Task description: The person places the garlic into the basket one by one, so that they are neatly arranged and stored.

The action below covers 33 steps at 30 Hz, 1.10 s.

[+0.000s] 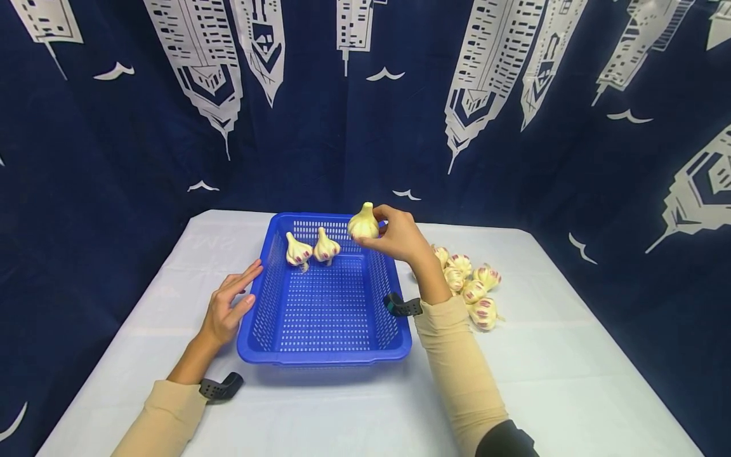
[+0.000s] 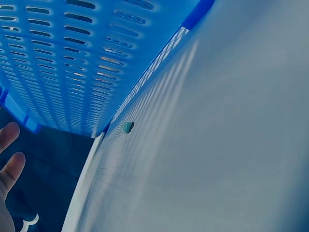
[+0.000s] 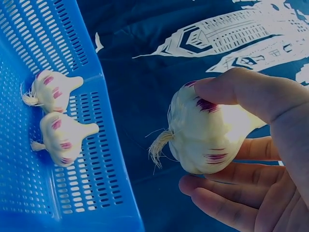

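Note:
In the head view my right hand [image 1: 402, 235] holds a garlic bulb [image 1: 363, 223] above the far right corner of a blue plastic basket [image 1: 324, 357]. The right wrist view shows the thumb on one side of that bulb [image 3: 207, 130] and fingers on the other, with its roots pointing left. Two garlic bulbs [image 1: 299, 251] [image 1: 326, 247] sit side by side at the basket's far left end, stems up. Beside the basket's left wall is my left hand [image 1: 225, 308], its fingers extended along the rim. Whether the fingertips touch the rim, I cannot tell.
Several garlic bulbs [image 1: 474, 291] lie heaped on the white table [image 1: 548, 355], right of the basket and partly behind my right forearm. A small green fragment [image 2: 127, 127] lies on the table near the basket's left side. A dark blue printed cloth [image 1: 320, 139] hangs behind.

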Tool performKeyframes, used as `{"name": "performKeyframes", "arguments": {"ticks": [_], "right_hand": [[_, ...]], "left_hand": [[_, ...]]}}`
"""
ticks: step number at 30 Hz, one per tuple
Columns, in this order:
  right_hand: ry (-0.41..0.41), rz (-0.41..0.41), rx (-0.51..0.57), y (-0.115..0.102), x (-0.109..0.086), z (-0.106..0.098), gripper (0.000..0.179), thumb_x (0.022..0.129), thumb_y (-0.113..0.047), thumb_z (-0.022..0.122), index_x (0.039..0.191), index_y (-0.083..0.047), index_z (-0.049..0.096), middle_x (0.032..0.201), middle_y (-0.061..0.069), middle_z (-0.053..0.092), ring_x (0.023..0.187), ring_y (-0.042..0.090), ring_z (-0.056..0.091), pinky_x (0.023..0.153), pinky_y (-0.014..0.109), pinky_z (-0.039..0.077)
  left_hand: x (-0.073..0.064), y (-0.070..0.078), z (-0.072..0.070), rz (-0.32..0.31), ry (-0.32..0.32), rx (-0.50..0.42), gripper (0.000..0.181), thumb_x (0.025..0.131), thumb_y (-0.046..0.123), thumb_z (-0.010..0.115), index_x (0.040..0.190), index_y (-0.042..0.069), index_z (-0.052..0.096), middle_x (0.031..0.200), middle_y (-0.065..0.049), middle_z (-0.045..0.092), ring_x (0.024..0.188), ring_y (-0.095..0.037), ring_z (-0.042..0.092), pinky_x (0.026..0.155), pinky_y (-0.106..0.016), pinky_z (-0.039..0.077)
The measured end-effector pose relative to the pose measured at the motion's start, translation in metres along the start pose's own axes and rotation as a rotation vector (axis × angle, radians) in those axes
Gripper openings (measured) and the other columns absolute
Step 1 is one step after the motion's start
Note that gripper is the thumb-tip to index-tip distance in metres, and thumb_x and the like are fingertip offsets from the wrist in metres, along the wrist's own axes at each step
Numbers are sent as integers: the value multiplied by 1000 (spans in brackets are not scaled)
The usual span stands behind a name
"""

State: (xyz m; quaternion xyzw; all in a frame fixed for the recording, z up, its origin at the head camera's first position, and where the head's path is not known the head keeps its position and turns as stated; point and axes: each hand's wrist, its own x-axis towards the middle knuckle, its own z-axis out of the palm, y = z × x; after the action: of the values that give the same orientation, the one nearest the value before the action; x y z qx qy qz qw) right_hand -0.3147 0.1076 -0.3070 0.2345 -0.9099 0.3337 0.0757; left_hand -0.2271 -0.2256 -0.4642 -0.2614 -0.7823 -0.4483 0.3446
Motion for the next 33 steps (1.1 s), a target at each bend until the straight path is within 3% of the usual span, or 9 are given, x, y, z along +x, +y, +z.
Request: {"name": "performKeyframes", "arguments": {"ticks": [10,16,25,33], "right_hand": [[4,42,-15,2,16,14,61,77,-41,82,119,0,62,103,12,67,85,23,65,73,34,56],[53,52,-23,4,24,24,58,76,-43,82,112,-1,65,99,11,68,82,24,62,72,35,54],[97,208,-33,0,33,38,60,76,-44,82,109,2,65,94,13,69,80,24,62,67,35,53],[51,251,-102,1,40,57,47,74,-39,83,95,1,69,82,10,68,71,20,55,58,28,45]], "left_hand": [[0,-1,0,12,-5,13,54,81,9,51,133,-3,59,141,-17,54,101,-19,55,76,-23,39],[1,-1,-1,12,-9,7,55,81,9,52,134,-2,59,141,-17,54,102,-17,55,75,-26,39],[2,0,-1,19,-2,-3,56,78,7,54,132,-2,60,139,-19,55,98,-21,56,76,-20,37],[1,-2,-1,12,-7,-4,56,79,9,54,134,-2,60,141,-17,54,99,-20,56,74,-26,38]]}}
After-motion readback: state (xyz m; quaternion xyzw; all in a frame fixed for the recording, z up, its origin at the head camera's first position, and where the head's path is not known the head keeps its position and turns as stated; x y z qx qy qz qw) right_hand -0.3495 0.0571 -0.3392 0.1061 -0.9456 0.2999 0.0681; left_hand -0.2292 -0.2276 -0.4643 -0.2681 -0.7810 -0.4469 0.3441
